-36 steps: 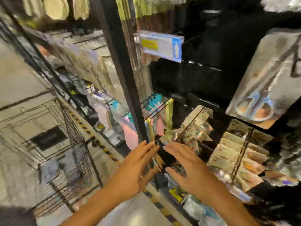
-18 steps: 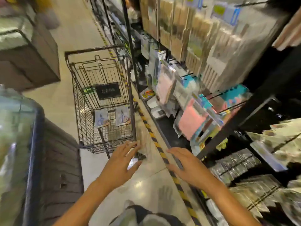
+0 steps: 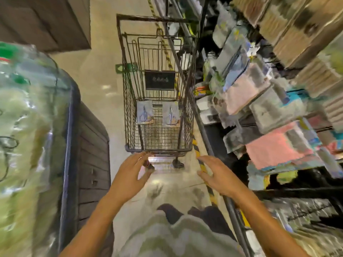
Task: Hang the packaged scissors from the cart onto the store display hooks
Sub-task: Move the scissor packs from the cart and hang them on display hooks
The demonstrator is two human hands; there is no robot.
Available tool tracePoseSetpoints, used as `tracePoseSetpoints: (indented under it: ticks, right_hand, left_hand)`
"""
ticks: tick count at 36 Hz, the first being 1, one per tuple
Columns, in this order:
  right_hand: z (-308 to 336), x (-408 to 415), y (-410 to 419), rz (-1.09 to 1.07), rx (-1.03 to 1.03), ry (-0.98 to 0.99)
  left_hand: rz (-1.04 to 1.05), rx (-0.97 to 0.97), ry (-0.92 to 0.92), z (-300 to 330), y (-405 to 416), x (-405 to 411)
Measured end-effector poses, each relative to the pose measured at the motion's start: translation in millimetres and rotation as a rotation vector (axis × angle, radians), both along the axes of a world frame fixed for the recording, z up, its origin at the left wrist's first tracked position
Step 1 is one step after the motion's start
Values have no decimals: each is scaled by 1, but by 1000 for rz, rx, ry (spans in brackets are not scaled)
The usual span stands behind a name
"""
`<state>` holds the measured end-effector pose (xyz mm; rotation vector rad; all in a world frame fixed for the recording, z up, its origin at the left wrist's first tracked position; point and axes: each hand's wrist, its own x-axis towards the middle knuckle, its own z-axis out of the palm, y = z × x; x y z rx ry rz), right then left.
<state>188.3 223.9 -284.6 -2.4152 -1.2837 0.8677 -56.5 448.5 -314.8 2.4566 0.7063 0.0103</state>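
Here both hands, the left hand (image 3: 132, 175) and right hand (image 3: 218, 177), reach empty and spread toward the cart (image 3: 157, 151), probably to fetch the two scissors packs (image 3: 145, 112) lying inside.

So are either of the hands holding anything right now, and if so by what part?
Nothing is held. The left hand and right hand are both open and empty, short of the dark wire shopping cart.

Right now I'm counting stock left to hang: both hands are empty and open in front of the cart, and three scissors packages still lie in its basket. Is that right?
Not quite. The head view shows two scissors packages in the cart, not three: one on the left and one on the right. The rest holds: the left hand and right hand are empty and open in front of it.
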Motion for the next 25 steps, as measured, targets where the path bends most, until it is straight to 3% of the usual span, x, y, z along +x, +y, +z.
tracePoseSetpoints:
  ticks: [25]
  right_hand:
    - [-62,200,161,164,-116,237]
  left_hand:
    - [175,-122,273,-23,89,173]
